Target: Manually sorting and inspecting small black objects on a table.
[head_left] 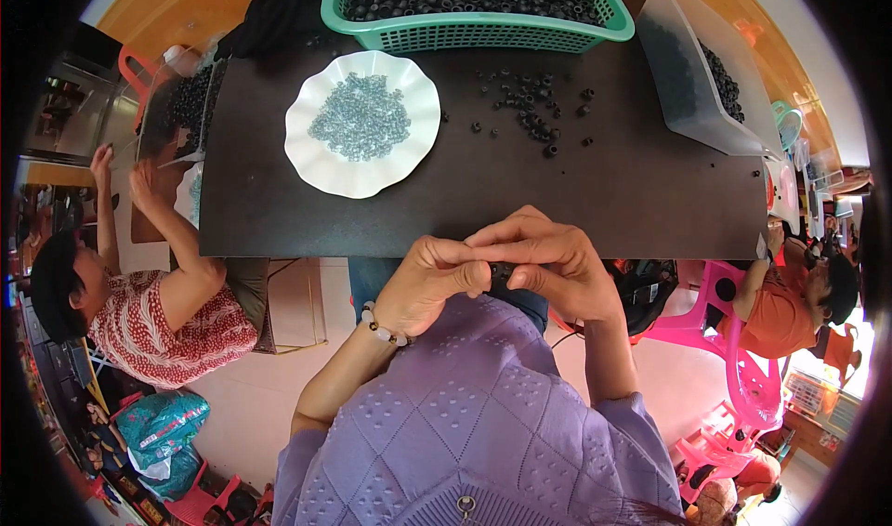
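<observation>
We have one small dark piece (501,270) between our two hands, just over the near edge of the table. Our left hand (432,280) has its thumb and forefinger drawn nearly together at one side of it, and our right hand (562,261) closes thumb and bent fingers on the other, so both pinch it. Our fingers stand in the way of most of it, and we cannot tell its full shape.

Beyond, on one dark table (307,233), we count one white fluted plate (348,181) heaped with clear pieces (360,117), too many to count. Right of it, loose black pieces (551,151) lie scattered between our hands and the one green basket (465,32); we make out a few dozen, some overlapping. The basket is filled with more black pieces, and its front wall hides the lower ones. One translucent bin (676,75) stands at the right end, also holding black pieces, and one black cloth (279,15) lies behind the plate.

Farther out we see one person in a red-and-white top (177,326) at left, both hands raised, and another in orange (785,317) at right, partly hidden by a pink chair (757,387).
</observation>
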A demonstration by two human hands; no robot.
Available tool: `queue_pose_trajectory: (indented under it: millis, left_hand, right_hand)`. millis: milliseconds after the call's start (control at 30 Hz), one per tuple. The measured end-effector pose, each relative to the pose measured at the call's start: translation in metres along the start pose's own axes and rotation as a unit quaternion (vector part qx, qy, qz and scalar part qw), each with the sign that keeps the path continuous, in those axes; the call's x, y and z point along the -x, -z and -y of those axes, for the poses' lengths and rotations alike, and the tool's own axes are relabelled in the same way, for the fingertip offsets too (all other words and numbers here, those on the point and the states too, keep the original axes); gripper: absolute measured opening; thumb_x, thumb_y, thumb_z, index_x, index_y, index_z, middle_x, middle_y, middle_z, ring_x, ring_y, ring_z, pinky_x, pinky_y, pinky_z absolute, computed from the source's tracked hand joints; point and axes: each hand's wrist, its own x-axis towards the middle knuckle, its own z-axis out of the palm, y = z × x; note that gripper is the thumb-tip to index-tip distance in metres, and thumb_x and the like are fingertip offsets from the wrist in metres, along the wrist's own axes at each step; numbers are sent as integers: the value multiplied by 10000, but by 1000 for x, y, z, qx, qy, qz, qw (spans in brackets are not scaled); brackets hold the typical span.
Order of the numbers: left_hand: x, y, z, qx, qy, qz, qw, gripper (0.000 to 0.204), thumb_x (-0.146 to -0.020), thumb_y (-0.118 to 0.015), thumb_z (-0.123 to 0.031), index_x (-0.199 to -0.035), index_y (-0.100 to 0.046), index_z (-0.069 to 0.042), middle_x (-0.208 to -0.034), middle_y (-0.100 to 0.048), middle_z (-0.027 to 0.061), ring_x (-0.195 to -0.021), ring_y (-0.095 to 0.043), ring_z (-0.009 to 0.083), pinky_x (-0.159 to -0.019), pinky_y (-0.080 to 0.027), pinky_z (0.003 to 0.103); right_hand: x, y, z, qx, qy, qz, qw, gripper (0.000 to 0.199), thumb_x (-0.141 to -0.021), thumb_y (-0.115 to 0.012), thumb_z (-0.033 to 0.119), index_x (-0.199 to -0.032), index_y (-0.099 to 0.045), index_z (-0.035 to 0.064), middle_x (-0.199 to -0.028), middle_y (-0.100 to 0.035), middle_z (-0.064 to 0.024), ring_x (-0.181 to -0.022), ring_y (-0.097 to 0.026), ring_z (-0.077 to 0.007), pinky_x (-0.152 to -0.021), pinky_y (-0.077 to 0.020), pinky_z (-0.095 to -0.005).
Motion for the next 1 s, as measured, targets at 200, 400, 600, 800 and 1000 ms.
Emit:
queue_pose_trajectory:
  millis: [200,400,600,800,1000]
  left_hand:
    - [7,-2,9,61,7,-17,998,330,-862,-679,-321,-817,-697,6,-740,-636,39,-671,-530,78,-626,-423,212]
    - [13,-8,-2,-2,-12,-28,1000,323,-878,-666,-305,-847,-701,14,-744,-640,46,-683,-541,88,-650,-446,228]
    - [16,-12,1,-5,-70,-35,997,267,-880,-671,-257,-876,-708,7,-735,-643,45,-689,-548,91,-661,-453,233]
    - [15,-13,0,28,-42,-68,996,250,-882,-672,-247,-891,-703,1,-759,-657,45,-672,-541,85,-630,-450,226]
    - [12,-9,3,64,-8,-82,995,280,-873,-680,-285,-958,-690,-19,-794,-665,39,-677,-558,80,-623,-453,207]
  right_hand:
    - [3,-11,0,-5,14,-56,998,344,-816,-692,297,-1028,-716,26,-993,-707,-82,-876,-535,-186,-806,-425,-314]
    - [7,-17,-1,7,18,-68,998,317,-830,-683,271,-1020,-713,19,-1023,-702,-88,-883,-538,-183,-784,-441,-306]
    - [9,-28,-7,-86,15,-86,992,307,-850,-676,238,-1041,-696,-3,-1056,-684,-126,-953,-560,-191,-836,-452,-309]
    - [13,-37,-15,-321,-51,-90,942,392,-882,-655,241,-1171,-620,-21,-1143,-639,-163,-960,-574,-175,-861,-472,-320]
    - [9,-41,-12,-348,-86,-168,918,358,-849,-698,186,-1135,-627,-16,-1105,-645,-134,-906,-572,-137,-834,-482,-300]
